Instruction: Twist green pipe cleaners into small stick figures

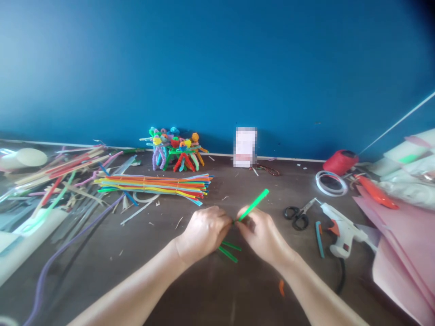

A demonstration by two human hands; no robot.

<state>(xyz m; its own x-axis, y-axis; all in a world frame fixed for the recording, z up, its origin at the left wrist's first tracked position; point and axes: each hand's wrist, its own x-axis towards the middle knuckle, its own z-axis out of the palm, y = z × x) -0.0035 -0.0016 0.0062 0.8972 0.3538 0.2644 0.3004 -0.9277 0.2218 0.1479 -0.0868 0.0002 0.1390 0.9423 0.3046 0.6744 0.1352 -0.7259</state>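
Observation:
Green pipe cleaners (pixel 254 204) are pinched between my two hands above the dark table. My left hand (pixel 207 231) is closed on them, and two green ends stick out below it toward the lower right. Close beside it, my right hand (pixel 261 233) is closed on the same green stems, with a bright green end pointing up and right past the fingers. The spot between the fingertips is small and partly hidden. Beyond my left hand lies a bundle of colourful pipe cleaners (pixel 156 184).
Small pipe-cleaner figures (pixel 176 151) stand by the blue wall, left of a white card (pixel 245 147). At right are black scissors (pixel 299 216), a glue gun (pixel 343 231), a red thread spool (pixel 340 162) and pink sheets (pixel 397 253). Loose strips (pixel 68 181) pile up at left.

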